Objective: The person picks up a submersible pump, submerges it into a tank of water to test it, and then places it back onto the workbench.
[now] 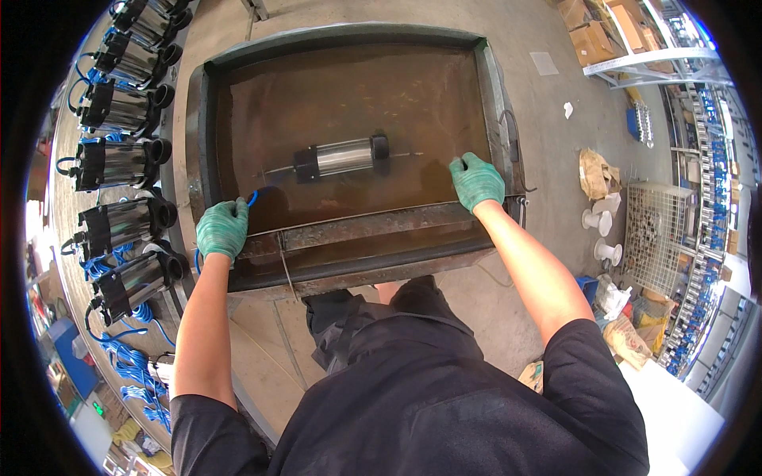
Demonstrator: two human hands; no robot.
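Both hands are gloved in green and are set on the near rim of a rusty metal tank (492,87) filled with brownish water. The left hand (222,228) is curled over the rim at the tank's near left corner, fingers closed loosely; a blue cable (252,197) shows just beside its fingertips, though whether it is actually pinched cannot be told. The right hand (476,181) is laid on the rim at the near right, fingers bent downward onto the metal and nothing held.

A pump (341,157), a steel cylinder with black end caps, is seen lying under the water near the middle of the tank. Its long axis runs left to right, roughly parallel to the near rim, with the right end tilted slightly farther away. It lies beyond both hands and between them, touched by neither. The right hand is somewhat nearer to the pump's right cap than the left hand is to the left cap.

To the left of the tank, a row of similar pumps (119,163) is laid side by side on a bench, with coils of blue cable below them. Cardboard boxes (595,36) and a wire basket (655,234) are seen on the floor to the right.
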